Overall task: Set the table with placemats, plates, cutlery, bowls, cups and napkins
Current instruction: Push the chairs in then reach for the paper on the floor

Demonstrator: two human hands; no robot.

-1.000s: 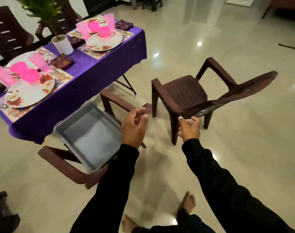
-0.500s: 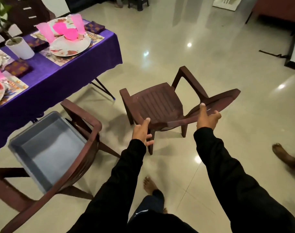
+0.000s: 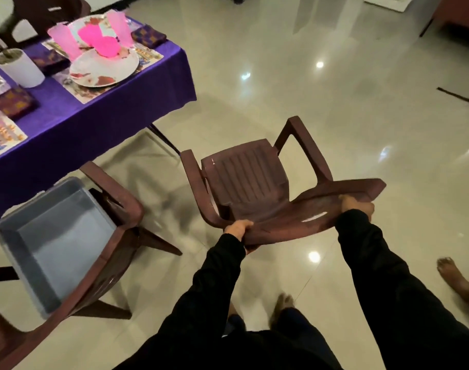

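Chair: we see a brown plastic armchair (image 3: pixel 244 169) on the pale tiled floor (image 3: pixel 281 76), seat facing up toward us, backrest nearest us and tilted our way.
Left grip: our left hand (image 3: pixel 237 228) has its fingers curled over the left end of the backrest's top edge, closed tight on it.
Right grip: our right hand (image 3: pixel 357 206) is wrapped the same way round the right end of that edge; both arms are in black sleeves.
Bench: the bench (image 3: pixel 99 118), under a purple cloth, stands up and to the left of the chair, apart from it.
Place setting: near the bench's far corner we see a placemat (image 3: pixel 75 92) with a flowered plate (image 3: pixel 105 68) on it, a pink bowl (image 3: pixel 106 46) on the plate and pink cups (image 3: pixel 63 41) just behind.
Napkins: folded purple patterned napkins (image 3: pixel 149 36) lie beside the settings.
Cutlery: we can make out something like a spoon left of the plate, too small to be sure.
Pot: a white plant pot (image 3: pixel 19 66) stands on the cloth, left of the plate.
Second chair: another brown chair (image 3: pixel 115 209) stands at lower left with a grey tub (image 3: pixel 54 236) on its seat.
Feet: our own bare feet show at the bottom; another bare foot (image 3: pixel 455 279) is at the right edge.
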